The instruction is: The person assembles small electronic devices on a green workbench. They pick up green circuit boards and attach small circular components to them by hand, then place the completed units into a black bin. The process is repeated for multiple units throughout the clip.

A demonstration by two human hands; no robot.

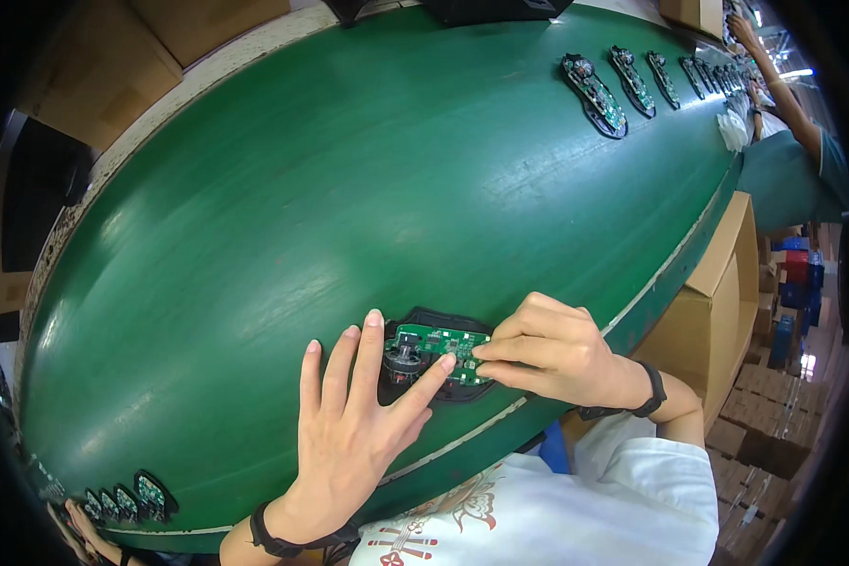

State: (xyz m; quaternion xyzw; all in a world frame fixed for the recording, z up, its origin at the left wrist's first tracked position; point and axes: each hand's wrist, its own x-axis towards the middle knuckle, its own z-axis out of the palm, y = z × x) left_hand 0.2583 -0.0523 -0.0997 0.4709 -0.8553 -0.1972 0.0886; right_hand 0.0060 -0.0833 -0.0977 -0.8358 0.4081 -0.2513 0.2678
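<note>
On the green belt in front of me lies a green circuit board (432,338) set in a black, rounded shell (462,389). A dark round wheel-like part (403,360) sits at its left end. Spread flat, my left hand (354,415) has its thumb resting on the board and its fingers stretched over the belt and the shell's left edge. At the board's right end, my right hand (547,349) is closed in a pinch, fingertips close against the board. Whatever those fingertips hold, if anything, is hidden. Both wrists wear black bands.
Several similar board units (596,99) lie in a row at the far right, others (151,495) at the lower left near another person's hand (90,536). An open cardboard box (717,302) stands beside the belt's right edge. A co-worker's arm (788,104) reaches in at the far right.
</note>
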